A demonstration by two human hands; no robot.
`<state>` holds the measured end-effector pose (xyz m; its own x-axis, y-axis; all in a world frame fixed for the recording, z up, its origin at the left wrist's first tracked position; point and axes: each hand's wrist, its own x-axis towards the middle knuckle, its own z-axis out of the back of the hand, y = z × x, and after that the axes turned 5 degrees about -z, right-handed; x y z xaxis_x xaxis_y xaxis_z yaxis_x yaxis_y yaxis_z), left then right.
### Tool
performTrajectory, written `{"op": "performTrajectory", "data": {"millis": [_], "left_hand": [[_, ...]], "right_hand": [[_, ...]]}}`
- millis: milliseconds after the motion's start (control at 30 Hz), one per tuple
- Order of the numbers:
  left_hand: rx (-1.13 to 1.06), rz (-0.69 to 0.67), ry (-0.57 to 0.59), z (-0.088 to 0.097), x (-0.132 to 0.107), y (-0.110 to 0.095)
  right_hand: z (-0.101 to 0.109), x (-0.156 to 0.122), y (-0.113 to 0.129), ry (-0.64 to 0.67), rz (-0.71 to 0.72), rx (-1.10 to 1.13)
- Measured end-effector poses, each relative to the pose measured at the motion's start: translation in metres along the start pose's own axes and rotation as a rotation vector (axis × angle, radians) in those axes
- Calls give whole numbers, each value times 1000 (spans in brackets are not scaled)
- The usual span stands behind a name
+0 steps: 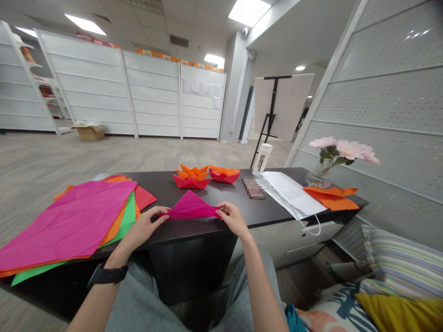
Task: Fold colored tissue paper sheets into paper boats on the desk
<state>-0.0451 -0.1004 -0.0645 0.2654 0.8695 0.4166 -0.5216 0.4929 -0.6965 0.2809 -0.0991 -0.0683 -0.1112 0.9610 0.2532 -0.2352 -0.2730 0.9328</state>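
Observation:
A folded magenta paper triangle [191, 206] lies on the dark table [162, 184] near its front edge. My left hand [147, 226] pinches the paper's left corner. My right hand [233, 219] pinches its right corner. A black watch sits on my left wrist. Both hands rest at the table's edge with fingers closed on the paper.
A stack of large magenta, orange and green sheets [69, 221] lies at the left. Folded red and orange paper boats [206, 176] sit behind. White papers [289, 191], orange paper [330, 196], a flower vase [316, 177] and a white cup [262, 159] stand right. Cushions [398, 276] lie lower right.

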Motion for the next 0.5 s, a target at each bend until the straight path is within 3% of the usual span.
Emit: {"op": "performTrajectory", "data": {"millis": [300,500], "left_hand": [[67,-6,-41,4,-1,-7],[20,28,-61,2,-2,-5]], "right_hand": [[-1,-3,6,-65,53,-32],[5,-6,14,51,46,70]]}}
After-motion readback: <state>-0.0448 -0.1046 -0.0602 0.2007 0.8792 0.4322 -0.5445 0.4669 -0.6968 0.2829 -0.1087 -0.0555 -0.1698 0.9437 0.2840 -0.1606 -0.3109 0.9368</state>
